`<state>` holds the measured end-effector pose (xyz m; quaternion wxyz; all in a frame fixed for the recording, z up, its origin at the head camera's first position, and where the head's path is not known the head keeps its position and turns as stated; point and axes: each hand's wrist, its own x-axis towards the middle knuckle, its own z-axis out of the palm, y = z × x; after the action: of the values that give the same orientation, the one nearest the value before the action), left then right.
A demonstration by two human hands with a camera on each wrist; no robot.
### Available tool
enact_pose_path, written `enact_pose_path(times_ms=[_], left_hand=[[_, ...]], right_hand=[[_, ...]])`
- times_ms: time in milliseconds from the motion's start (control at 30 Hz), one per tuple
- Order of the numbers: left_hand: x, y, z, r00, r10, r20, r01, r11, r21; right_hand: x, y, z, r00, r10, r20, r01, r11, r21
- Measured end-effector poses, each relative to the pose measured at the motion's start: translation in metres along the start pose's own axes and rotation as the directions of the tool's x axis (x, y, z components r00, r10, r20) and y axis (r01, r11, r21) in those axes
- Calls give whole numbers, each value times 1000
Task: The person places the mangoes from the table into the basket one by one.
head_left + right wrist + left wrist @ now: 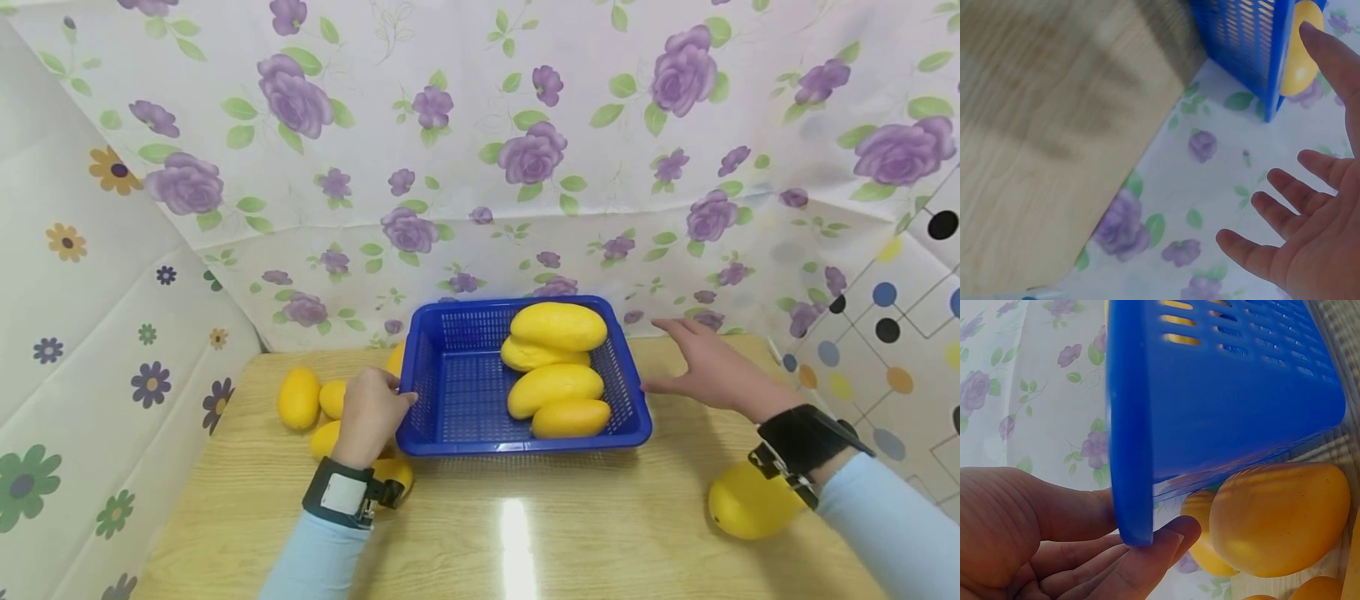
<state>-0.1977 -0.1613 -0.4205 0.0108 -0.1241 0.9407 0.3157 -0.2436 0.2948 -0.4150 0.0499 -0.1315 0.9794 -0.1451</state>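
Nearest the camera, one mango (750, 500) lies alone on the counter (525, 533). Four mangoes (557, 367) are already held in the blue basket (457, 400), whose left rim is pinched by the left hand (369, 412). Beside the right rim, the right hand (708, 367) hovers, fingers spread. Several mangoes (300, 398) are left outside at left.

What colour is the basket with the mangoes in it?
The basket is bright blue plastic with slotted walls. The head view shows it best.
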Motion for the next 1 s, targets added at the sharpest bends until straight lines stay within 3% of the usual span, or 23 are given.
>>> enact_pose_path(times_ms=[233,533,733,1000], left_hand=[[1,0,1,1000,4,-7,-4,1000,3],[1,0,0,1000,5,0,-5,1000,-5],[1,1,0,1000,6,-3,-6,1000,-6],[0,0,0,1000,-4,4,4,1000,-3]], right_hand=[[-26,15,4,1000,-8,8,8,1000,-4],[-60,29,11,992,-31,120,39,997,-65],[-75,35,21,976,-36,215,41,999,-17],[-89,38,35,949,-14,316,23,999,-24]])
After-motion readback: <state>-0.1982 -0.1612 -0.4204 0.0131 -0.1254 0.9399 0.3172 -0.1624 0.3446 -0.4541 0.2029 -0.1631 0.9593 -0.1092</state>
